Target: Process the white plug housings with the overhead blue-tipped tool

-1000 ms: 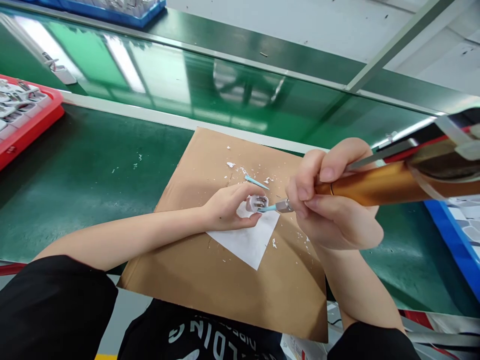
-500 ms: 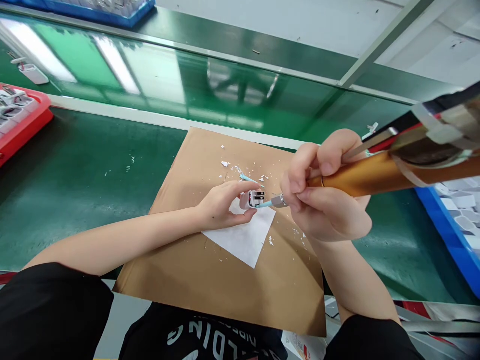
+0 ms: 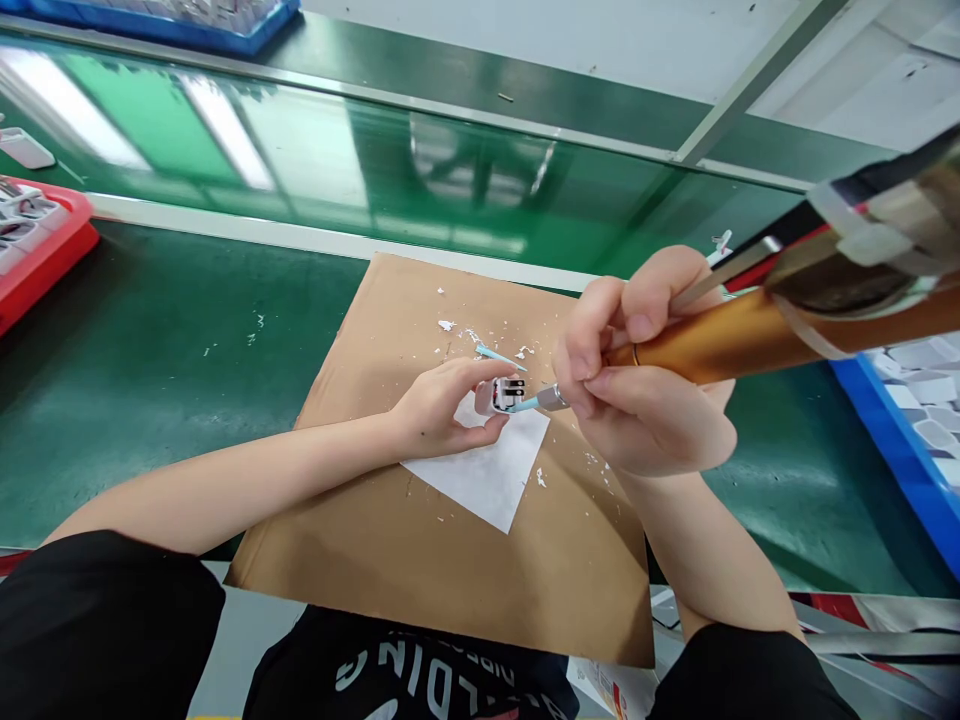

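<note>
**Gold tool's blue tip meets a small white plug on the cardboard**

The green desk (image 3: 150, 330) runs along a glossy green belt (image 3: 337, 150). A red tray (image 3: 45, 255) sits at its left edge and a blue tray (image 3: 892, 430) of white parts at its right.

The only readable writing is white lettering on the person's black shirt (image 3: 420, 680). It appears upside down and partly hidden, with the letters "DING" legible and a smaller line beside it too blurred to read.

A brown cardboard sheet (image 3: 390, 560) lies on the desk in front of the person. The right hand (image 3: 645, 400) is closed around the front end of a gold-barrelled tool (image 3: 720, 340), with thumb and fingers pinching near its metal collar. The left hand (image 3: 435, 410) pinches a white plug (image 3: 506, 395) between thumb and forefinger, over the corner of a white paper sheet (image 3: 487, 475) on the cardboard.

The plug lies just left of the right hand. The tool's pale blue tip (image 3: 527, 403) touches its prong side. A loose blue tip (image 3: 499, 356) rests just beyond it, among white flakes (image 3: 450, 325).
</note>
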`<state>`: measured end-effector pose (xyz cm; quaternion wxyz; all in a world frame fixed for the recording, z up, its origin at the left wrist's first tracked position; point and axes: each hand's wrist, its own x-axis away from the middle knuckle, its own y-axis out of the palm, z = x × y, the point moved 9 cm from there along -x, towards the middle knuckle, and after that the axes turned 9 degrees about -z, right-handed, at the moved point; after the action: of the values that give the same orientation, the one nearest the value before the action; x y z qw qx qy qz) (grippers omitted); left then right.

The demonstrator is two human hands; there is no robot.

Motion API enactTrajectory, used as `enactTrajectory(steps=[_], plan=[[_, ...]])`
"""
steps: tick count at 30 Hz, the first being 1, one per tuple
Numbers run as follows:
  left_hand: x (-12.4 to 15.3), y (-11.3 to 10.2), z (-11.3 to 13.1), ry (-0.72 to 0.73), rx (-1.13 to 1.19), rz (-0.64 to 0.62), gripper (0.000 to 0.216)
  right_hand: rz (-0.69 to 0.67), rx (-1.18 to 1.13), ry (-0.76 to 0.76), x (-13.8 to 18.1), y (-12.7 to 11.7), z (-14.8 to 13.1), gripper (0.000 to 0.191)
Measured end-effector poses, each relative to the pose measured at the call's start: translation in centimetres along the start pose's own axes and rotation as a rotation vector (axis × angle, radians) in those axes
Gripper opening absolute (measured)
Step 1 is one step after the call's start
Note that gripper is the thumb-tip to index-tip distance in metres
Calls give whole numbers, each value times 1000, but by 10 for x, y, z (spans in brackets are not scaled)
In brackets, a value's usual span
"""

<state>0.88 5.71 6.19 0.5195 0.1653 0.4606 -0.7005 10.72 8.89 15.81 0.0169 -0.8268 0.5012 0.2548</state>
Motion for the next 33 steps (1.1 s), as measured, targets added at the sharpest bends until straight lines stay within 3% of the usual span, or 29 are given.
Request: enactTrajectory(steps=[13,19,24,29,33], plan=[[-1,0,0,4,4,-6,47,-2,25,3,0,-2,1,25],[0,7,-8,-91,-10,-111,45,57,97,-5,-1,-7,0,22],[2,11,-14,-135,-3,-174,49,30,64,-18,-2,-9,5,23],[4,5,-28,-265,81,-122,49,71,18,-37,-2,-15,8,22],[-1,-10,-48,-408,120,23,43,54,-22,-38,-3,-14,9,20]])
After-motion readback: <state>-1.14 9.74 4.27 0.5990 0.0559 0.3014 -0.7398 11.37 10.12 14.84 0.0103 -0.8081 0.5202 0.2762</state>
